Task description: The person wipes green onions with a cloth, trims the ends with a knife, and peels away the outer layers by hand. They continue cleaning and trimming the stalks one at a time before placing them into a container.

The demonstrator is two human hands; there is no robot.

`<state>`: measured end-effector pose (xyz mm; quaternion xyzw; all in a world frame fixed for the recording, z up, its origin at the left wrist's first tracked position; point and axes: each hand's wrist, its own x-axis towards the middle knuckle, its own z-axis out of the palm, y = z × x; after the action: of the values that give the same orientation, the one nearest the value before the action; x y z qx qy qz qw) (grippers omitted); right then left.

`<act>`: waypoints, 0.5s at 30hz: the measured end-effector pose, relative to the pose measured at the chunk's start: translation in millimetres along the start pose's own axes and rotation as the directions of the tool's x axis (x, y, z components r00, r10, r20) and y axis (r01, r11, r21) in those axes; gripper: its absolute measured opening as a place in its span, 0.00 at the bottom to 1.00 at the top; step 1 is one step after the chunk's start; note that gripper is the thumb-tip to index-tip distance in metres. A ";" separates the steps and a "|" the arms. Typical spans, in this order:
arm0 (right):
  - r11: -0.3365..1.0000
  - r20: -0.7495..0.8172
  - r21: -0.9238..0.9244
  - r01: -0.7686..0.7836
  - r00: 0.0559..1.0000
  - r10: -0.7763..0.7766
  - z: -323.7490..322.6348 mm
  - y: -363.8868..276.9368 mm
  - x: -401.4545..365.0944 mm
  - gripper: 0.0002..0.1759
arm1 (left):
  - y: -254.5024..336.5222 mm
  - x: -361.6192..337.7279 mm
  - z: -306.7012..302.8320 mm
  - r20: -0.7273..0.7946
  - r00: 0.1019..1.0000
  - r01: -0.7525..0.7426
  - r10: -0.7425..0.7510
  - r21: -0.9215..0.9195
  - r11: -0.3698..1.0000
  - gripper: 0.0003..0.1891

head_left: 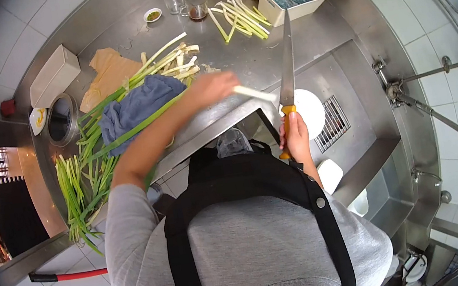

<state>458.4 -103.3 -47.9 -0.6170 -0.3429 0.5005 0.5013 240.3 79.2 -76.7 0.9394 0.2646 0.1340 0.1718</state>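
My left hand [213, 89] is closed around a long green onion, whose white end [255, 93] points right towards the knife. In my right hand [297, 136] is the yellow handle of a long knife [288, 70], its blade pointing up and away from me. The white end is close to the blade's base; whether they touch I cannot tell. Beneath my left forearm lie a blue-grey cloth [139, 110] and a pile of green onions [91, 144]. Cut white stalks [239, 17] rest on the steel counter [240, 56] further back.
A white plate [307, 109] sits in the sink [342, 74] at right. White tubs [295, 8] stand at the back, near glasses [197, 7] and a small sauce dish [152, 15]. Brown paper [105, 72] and a white box [54, 77] are at left.
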 end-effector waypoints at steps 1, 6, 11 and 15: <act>1.000 -0.005 0.013 0.013 1.000 -0.013 -2.1 0.7 0.2 0.20 | -15.0 22.6 -14.4 -0.107 0.994 -0.030 0.035 0.047 0.998 0.13; 0.999 0.019 -0.007 0.042 0.999 -0.042 -5.1 -0.1 5.0 0.21 | -39.8 72.7 -76.3 -0.476 0.874 0.297 -0.096 0.368 0.881 0.19; 0.997 0.068 -0.051 0.057 0.996 -0.053 -3.3 1.1 4.0 0.20 | -35.8 -7.2 -84.9 0.264 0.663 0.576 -0.700 0.418 0.703 0.26; 0.999 0.118 -0.033 -0.005 0.993 0.009 1.1 16.6 11.9 0.21 | -33.8 -102.1 -60.0 0.424 0.467 0.608 -0.776 0.483 0.630 0.29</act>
<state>459.2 -96.3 -67.1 -0.5954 -0.3779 0.5324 0.4682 120.4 65.9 -52.2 0.7518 0.5718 -0.2879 0.1584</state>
